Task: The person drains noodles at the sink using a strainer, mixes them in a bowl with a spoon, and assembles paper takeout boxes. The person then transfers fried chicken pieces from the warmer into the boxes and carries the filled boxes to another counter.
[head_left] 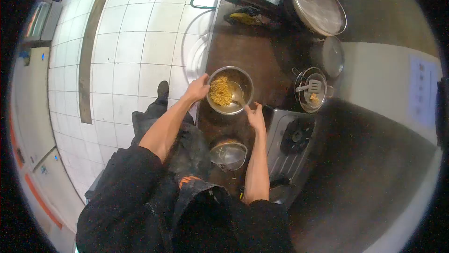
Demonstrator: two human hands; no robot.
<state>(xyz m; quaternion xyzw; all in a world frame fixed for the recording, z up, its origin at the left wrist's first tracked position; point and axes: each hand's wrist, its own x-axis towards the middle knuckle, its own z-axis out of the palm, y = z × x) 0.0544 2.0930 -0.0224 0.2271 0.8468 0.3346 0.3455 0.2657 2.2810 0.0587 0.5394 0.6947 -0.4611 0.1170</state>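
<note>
A round steel bowl (249,84) stands on the brown counter with a heap of yellow, crumbly or noodle-like food (220,91) against its left side. My left hand (199,88) grips the bowl's left rim, fingers closed on it. At the lower right of the bowl, my right hand (255,116) is closed around the handle of a utensil that looks like a spoon (238,97). Its head lies inside the bowl, beside the food; its exact shape is hard to make out. Closer to my body sits a steel strainer or second bowl (229,155).
A gas stove (293,136) stands right of my right hand. Beyond it, a slotted spatula (312,86) rests in a strainer over a bowl. Farther back are a large sieve (320,9), a round lid (332,56) and a dark bag (243,18). Tiled floor (126,70) lies left.
</note>
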